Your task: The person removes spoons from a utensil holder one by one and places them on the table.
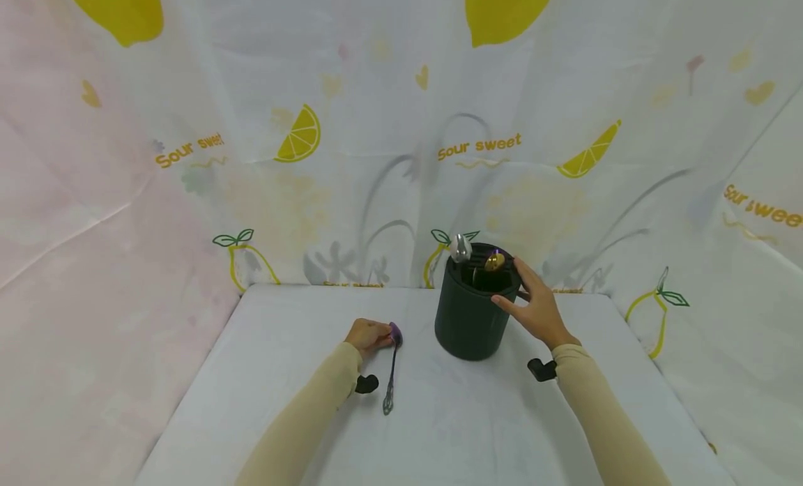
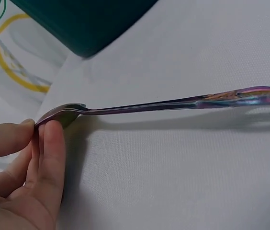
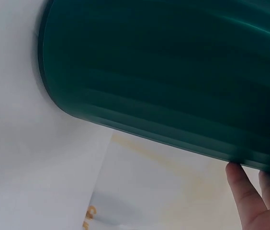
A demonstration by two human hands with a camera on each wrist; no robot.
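Observation:
A purple, rainbow-sheened spoon (image 1: 393, 367) with an ornate handle lies on the white table, handle toward me. My left hand (image 1: 370, 336) pinches the edge of its bowl between thumb and fingers. In the left wrist view the spoon (image 2: 140, 108) stretches away to the right of my left hand (image 2: 25, 172). To the right stands a dark green utensil holder (image 1: 470, 325), upright, with a silver spoon (image 1: 461, 249) and a gold spoon (image 1: 495, 261) at its top. My right hand (image 1: 536, 312) rests spread against its right side near the rim; fingertips (image 3: 234, 168) touch the wall.
White cloth covers the table (image 1: 464, 430). Behind it hangs a lemon-printed curtain (image 1: 376, 193), close to the back of the holder. More curtain encloses the left and right sides.

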